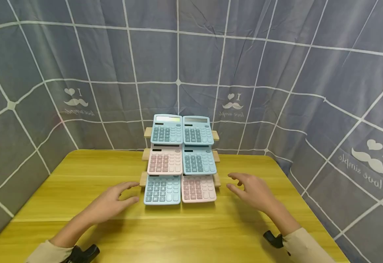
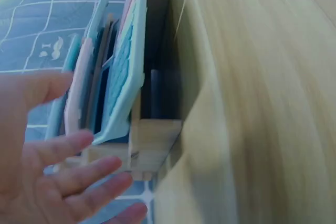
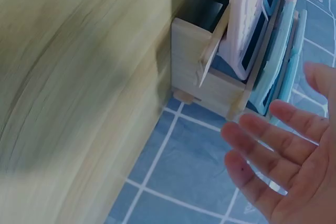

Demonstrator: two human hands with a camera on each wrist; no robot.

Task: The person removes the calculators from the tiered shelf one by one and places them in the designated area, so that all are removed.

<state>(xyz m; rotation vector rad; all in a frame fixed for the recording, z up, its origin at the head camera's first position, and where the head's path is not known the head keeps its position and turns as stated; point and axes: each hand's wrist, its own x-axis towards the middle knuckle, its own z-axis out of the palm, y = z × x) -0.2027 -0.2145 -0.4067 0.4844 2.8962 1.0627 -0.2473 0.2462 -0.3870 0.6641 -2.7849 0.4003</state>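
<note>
A tiered wooden stand [image 1: 144,179] holds calculators leaning back in two columns. In the left column are a blue calculator [image 1: 166,130] on top, a pink calculator [image 1: 165,160] in the middle and a blue calculator [image 1: 162,190] at the bottom. The right column has a blue calculator [image 1: 198,131], another blue calculator [image 1: 199,161] and, lowest, a pink calculator [image 1: 198,190]. My left hand [image 1: 114,202] hovers left of the stand, fingers spread and touching nothing. Right of it, my right hand [image 1: 252,191] is likewise apart from everything, its fingers loosely bent.
The stand is on a yellow wood-grain table [image 1: 165,233], toward its back edge. A grey curtain [image 1: 152,54] with white grid lines hangs behind and at both sides. Dark straps [image 1: 81,254] sit at both wrists.
</note>
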